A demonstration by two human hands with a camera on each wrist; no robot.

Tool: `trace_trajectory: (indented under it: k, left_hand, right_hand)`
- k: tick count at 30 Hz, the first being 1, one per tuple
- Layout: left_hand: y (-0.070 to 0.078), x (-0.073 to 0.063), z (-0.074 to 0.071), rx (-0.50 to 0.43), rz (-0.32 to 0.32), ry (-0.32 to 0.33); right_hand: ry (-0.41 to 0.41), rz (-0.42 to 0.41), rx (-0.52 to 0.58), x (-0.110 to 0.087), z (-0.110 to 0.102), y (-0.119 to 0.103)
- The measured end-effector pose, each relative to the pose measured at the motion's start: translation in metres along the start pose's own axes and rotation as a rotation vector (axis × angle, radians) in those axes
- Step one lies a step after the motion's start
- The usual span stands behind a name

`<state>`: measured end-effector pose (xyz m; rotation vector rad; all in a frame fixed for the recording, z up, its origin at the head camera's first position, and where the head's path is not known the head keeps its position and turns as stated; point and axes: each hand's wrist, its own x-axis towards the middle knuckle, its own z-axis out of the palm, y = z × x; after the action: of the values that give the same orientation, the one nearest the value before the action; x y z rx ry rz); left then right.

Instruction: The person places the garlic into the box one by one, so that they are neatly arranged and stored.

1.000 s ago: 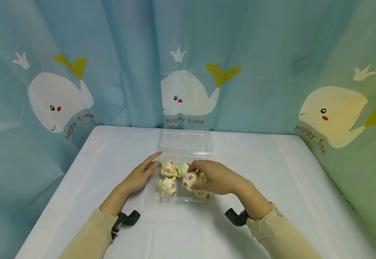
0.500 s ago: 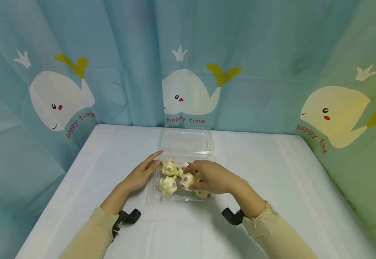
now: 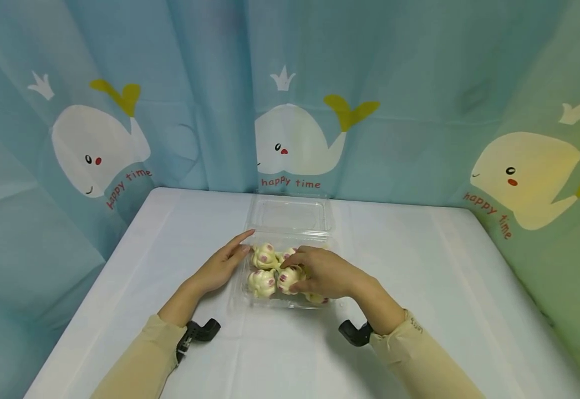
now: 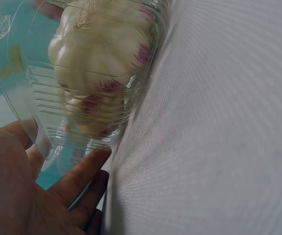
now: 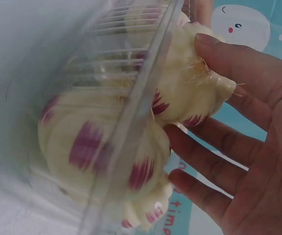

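Note:
A clear plastic clamshell box [image 3: 280, 304] holds several garlic bulbs, cream with purple patches. One garlic bulb [image 5: 185, 78] is between the thumb and fingers of my right hand [image 3: 329, 272], low at the middle of the box. Two bulbs line the box's left side: a rear bulb [image 3: 264, 256] and a front bulb [image 3: 261, 283]. Another bulb [image 3: 316, 298] lies at the front right, partly under my right hand. My left hand [image 3: 220, 269] rests against the box's left side; in the left wrist view its fingers [image 4: 84, 171] are extended along the ribbed wall.
The box's transparent lid [image 3: 291, 215] lies folded back toward the curtain. A white cloth covers the table [image 3: 410, 260]. Behind it hangs a blue curtain [image 3: 410, 111] with printed whales. A black wrist mount [image 3: 355, 332] sits under my right sleeve.
My right hand has moved slightly left and lower with the garlic bulb, settling it beside the front left one. My left hand keeps its place at the box; the head view has shifted slightly.

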<state>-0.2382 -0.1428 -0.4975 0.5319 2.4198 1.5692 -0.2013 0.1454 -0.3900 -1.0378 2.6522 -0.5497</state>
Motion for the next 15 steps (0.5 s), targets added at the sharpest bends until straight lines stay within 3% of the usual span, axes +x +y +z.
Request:
trace_trajectory:
  k: [8, 15]
  left_hand:
    - [-0.002, 0.001, -0.001, -0.011, 0.009, -0.005]
    - [0.001, 0.0, -0.002, -0.022, -0.008, -0.009]
  right_hand:
    - [-0.04, 0.065, 0.014, 0.006, 0.008, -0.003]
    - [-0.041, 0.06, -0.023, 0.008, 0.015, -0.004]
